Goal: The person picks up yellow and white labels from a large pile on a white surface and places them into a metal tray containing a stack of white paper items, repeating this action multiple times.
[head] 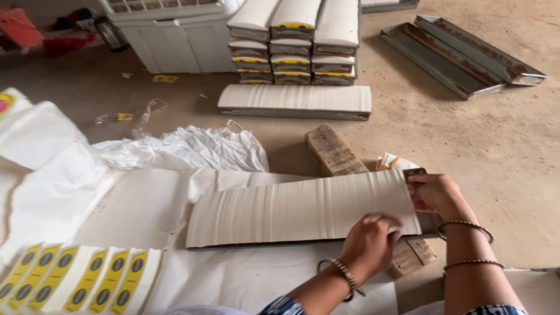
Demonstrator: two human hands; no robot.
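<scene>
A fan of yellow-and-white labels [76,280] lies nearest, on white paper sheets [245,274]. The long white ribbed block [297,210] is pressed by the left hand [370,239], fingers curled closed, and its end pinched by the right hand [434,192]. A wooden block [331,151] sits behind, stacked white blocks [294,44] and metal trays [461,55] beyond.

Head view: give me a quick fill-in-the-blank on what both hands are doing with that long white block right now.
1. Both hands are at the ____ end of the long ribbed white block.
2. The left hand presses on the block's ____ edge, the one closer to the camera.
3. The right hand grips the block's ____ corner.
4. The labels fanned out at the lower left are white and ____.

Missing words: right; near; far right; yellow
</scene>
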